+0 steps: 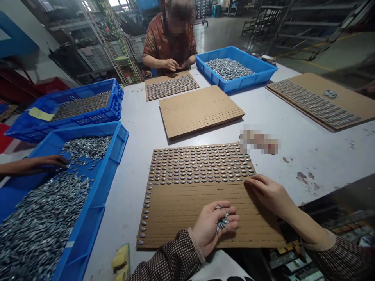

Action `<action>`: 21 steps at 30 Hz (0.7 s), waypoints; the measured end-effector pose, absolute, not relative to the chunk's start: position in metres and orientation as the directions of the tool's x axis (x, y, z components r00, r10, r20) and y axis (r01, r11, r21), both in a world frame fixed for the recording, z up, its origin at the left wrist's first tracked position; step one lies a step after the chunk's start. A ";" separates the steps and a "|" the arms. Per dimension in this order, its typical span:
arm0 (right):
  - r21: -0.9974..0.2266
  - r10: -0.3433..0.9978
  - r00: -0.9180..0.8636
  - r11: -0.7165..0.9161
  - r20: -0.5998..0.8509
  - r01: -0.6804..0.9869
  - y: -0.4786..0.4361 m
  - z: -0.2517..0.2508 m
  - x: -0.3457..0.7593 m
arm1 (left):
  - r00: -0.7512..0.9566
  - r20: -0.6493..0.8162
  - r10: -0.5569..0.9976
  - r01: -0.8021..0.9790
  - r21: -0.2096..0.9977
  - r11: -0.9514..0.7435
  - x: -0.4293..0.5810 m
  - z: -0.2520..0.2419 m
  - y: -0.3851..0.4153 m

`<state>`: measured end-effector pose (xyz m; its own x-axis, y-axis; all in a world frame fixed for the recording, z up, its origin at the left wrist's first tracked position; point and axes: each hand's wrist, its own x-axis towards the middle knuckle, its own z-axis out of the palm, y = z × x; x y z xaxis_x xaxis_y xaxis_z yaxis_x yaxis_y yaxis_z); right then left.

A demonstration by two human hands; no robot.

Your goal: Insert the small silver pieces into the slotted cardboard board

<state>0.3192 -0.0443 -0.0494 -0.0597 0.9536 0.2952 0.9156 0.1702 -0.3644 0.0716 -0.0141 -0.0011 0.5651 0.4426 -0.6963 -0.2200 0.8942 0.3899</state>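
Observation:
My left hand [209, 226] is cupped palm up over the near part of a cardboard sheet [187, 210], holding several small, shiny grey oval metal pieces [222, 223]. My right hand [268, 193] has its thumb and fingertips pinched together at the sheet's right side, by the end of the lowest full row; whatever they hold is hidden. Rows of the same metal pieces [199, 166] cover the far half of the sheet. A single column of pieces [145, 212] runs down its left edge. Slits cross the bare near half.
Left, a blue tray [98, 210] holds loose metal pieces, with another person's hand [43, 163] reaching in. Behind it stands a blue crate [114, 103]. Stacked cardboard [202, 109] lies ahead. Opposite, a person [170, 43] works beside another blue tray [234, 82]. A filled sheet [319, 99] lies right.

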 end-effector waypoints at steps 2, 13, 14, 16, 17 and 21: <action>-0.283 0.949 -0.109 0.196 0.296 0.939 -0.040 -0.056 0.326 | 0.569 -0.695 0.439 -0.223 0.383 0.896 0.071 -0.001 -0.015; -0.153 0.924 -0.235 0.290 0.301 0.945 -0.034 -0.053 0.330 | 0.550 -0.715 0.431 -0.287 0.322 0.902 0.069 0.004 -0.012; -0.154 0.921 -0.241 0.298 0.306 0.942 -0.034 -0.053 0.331 | 0.548 -0.711 0.441 -0.299 0.326 0.897 0.069 0.004 -0.011; -0.182 0.920 -0.231 0.298 0.315 0.937 -0.035 -0.053 0.331 | 0.546 -0.701 0.459 -0.313 0.337 0.888 0.068 0.004 -0.011; -0.202 0.923 -0.212 0.285 0.321 0.937 -0.036 -0.051 0.330 | 0.548 -0.698 0.462 -0.314 0.340 0.886 0.067 0.005 -0.010; -0.361 0.932 -0.086 0.219 0.351 0.906 -0.045 -0.035 0.305 | 0.569 -0.683 0.459 -0.311 0.338 0.888 0.065 0.006 -0.009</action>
<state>0.3050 -0.0446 -0.0345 -0.0855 0.9324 0.3510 0.9064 0.2191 -0.3612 0.0655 -0.0092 0.0060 0.5686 0.4588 -0.6828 -0.3114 0.8883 0.3377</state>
